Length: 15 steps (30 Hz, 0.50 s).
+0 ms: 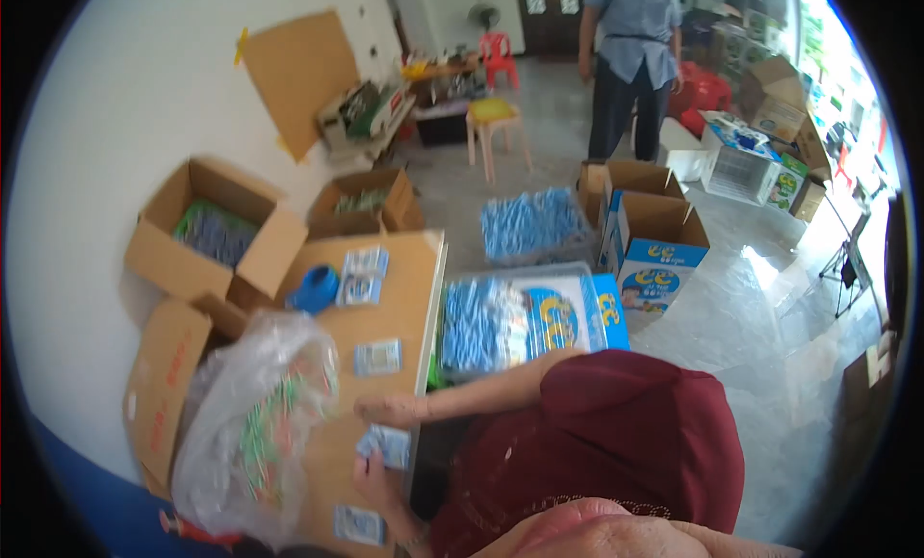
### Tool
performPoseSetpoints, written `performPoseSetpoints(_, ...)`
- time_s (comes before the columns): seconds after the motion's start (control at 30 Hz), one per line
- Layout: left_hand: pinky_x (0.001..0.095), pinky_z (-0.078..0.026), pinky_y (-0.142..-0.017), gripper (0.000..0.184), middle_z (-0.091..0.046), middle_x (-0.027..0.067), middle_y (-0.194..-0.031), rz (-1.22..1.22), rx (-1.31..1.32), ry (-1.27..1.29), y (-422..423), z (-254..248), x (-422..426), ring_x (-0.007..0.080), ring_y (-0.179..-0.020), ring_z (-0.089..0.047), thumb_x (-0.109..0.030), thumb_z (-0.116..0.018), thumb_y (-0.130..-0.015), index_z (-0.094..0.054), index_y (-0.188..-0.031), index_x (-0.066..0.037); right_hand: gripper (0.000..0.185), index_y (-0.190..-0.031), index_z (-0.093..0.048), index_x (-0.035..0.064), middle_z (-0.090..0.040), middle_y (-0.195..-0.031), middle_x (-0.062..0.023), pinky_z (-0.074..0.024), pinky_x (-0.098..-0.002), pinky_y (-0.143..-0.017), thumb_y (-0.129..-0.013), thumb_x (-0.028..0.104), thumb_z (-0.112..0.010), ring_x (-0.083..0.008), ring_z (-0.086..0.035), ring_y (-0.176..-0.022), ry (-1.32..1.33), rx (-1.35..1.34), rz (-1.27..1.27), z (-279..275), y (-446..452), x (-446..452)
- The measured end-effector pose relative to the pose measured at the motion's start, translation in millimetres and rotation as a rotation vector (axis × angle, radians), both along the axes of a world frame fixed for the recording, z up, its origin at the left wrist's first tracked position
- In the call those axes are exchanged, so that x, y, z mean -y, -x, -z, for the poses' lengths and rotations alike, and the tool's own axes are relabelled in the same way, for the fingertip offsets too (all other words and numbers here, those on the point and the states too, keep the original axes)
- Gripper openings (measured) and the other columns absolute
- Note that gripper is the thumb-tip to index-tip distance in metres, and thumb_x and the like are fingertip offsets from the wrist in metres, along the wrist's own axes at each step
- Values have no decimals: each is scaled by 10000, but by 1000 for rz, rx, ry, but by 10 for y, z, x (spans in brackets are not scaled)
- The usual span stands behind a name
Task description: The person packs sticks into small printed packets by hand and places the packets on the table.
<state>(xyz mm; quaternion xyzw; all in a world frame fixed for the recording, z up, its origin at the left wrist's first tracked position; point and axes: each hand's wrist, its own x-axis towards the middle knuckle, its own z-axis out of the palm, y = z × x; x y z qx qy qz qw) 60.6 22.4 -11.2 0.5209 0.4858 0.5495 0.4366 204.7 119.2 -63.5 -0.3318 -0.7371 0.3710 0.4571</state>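
My left hand (368,473) is closed on the near edge of a small blue-and-white printed packet (391,447) at the table's edge. Just above that packet, my right hand (393,410) is held with its fingers stretched out, slightly blurred; I see nothing in it. Similar packets lie along the brown tabletop (332,452): one packet (377,358) beyond my right hand, another packet (359,524) nearer me, and a small group (364,274) at the far end beside a blue roll-like object (314,289). A clear plastic bag (217,462) holds thin green and reddish pieces.
Beside the table, a clear bin (486,332) holds rows of blue packets; another full bin (539,226) stands beyond. Open cartons (659,240) are behind them. More cartons (207,226) line the wall. A person (630,67) stands at the back near a stool (494,125).
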Motion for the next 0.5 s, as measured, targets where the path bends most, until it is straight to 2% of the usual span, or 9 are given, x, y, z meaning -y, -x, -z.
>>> performPoseSetpoints(0.03, 273, -419, -598, 151, -589, 20, -744, -6, -100, -33, 50, 4, 1, 97, -673, -493, -105, -575, -839, -625, -879, 32, 143, -957, -568, 47, -554, -1056, -126, -438, -363, -900, -839, 121, -532, -276, -529, -1043, -526, 108, 84, 520, 111, -255)
performPoseSetpoints(0.07, 279, -415, -607, 151, -573, 21, -730, 2, -154, 23, 92, 6, 6, 98, -669, -483, -120, -581, -835, -630, -870, 19, 149, -952, -581, 50, -549, -1079, -125, -446, -364, -916, -830, 105, -516, -272, -518, -1074, -180, 180, 7, 463, 81, -208)
performPoseSetpoints(0.1, 228, -399, -639, 129, -576, -17, -799, 18, -186, 74, 116, -12, 37, 70, -728, -489, -84, -579, -846, -643, -917, 3, 154, -947, -579, 57, -556, -1064, -123, -458, -360, -881, -820, 117, -516, -273, -525, -1048, -344, 217, 66, 421, 50, -161)
performPoseSetpoints(0.13, 225, -398, -633, 107, -574, -20, -781, -18, -63, 85, 37, -96, 77, 67, -712, -487, -80, -583, -846, -640, -891, -2, 120, -930, -565, 46, -585, -972, -111, -477, -337, -816, -840, 114, -522, -255, -566, -955, -276, 124, 15, 217, 31, -114)
performPoseSetpoints(0.17, 238, -398, -620, 109, -553, -16, -745, -50, -106, 98, 28, -143, 116, 75, -687, -470, -97, -586, -843, -621, -850, 5, 111, -923, -550, 39, -596, -856, -103, -486, -320, -756, -865, 133, -533, -249, -598, -833, -24, -148, -82, 14, 8, 24)
performPoseSetpoints(0.23, 251, -397, -608, 133, -533, -12, -709, -127, -155, 122, 48, -151, 153, 83, -662, -453, -115, -589, -840, -602, -809, 13, 120, -934, -544, 37, -596, -814, -78, -487, -297, -722, -887, 147, -536, -200, -608, -780, 103, -131, -141, -151, 34, 55)
performPoseSetpoints(0.33, 230, -393, -610, 123, -528, -11, -697, -81, 56, 127, 85, -55, 112, 77, -660, -456, -106, -592, -838, -605, -793, 7, 147, -971, -574, 65, -610, -888, -121, -485, -327, -759, -862, 157, -539, -257, -608, -842, 194, -30, -180, -180, 86, 107)
performPoseSetpoints(0.47, 231, -400, -632, 123, -549, 6, -724, -93, -96, 149, 148, -30, 111, 89, -687, -489, -110, -602, -837, -624, -807, 8, 165, -982, -590, 73, -618, -926, -144, -480, -337, -789, -858, 162, -529, -287, -608, -873, 121, 16, -108, -96, 38, 36)
performPoseSetpoints(0.5, 243, -412, -656, 128, -566, 21, -756, -85, -233, 113, 113, -115, 91, 108, -720, -512, -113, -606, -837, -635, -828, 11, 164, -979, -591, 70, -619, -927, -144, -478, -335, -795, -862, 163, -523, -287, -608, -872, 80, 8, -84, -44, 58, 47)
